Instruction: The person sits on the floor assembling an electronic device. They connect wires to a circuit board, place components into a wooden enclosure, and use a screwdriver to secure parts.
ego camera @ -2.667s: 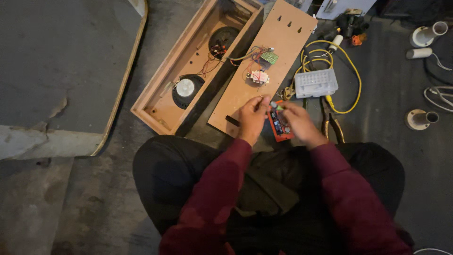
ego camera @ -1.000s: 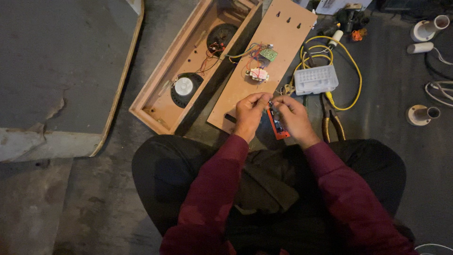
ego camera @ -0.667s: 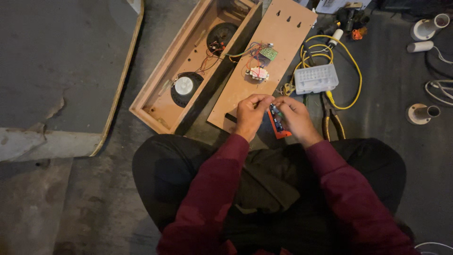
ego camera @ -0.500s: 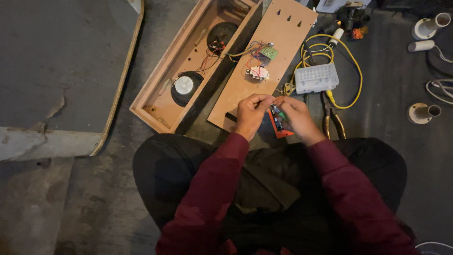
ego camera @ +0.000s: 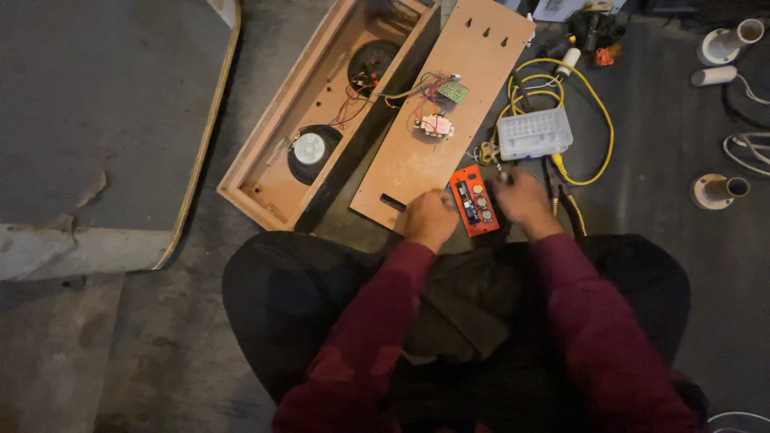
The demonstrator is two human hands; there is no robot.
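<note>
Orange circuit module (ego camera: pixel 474 200) lies on the floor just off the wooden panel's (ego camera: pixel 449 104) near end, left hand (ego camera: pixel 430 218) curled touching its left edge, right hand (ego camera: pixel 521 196) right of it, pinching a small metal part.

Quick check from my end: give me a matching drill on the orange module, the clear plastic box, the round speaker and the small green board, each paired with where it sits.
1 orange module
2 clear plastic box
3 round speaker
4 small green board

a inside the open wooden case
b on the flat wooden panel
c between the two hands
d within the yellow cable loop

Pairs: 1-c, 2-d, 3-a, 4-b
</note>
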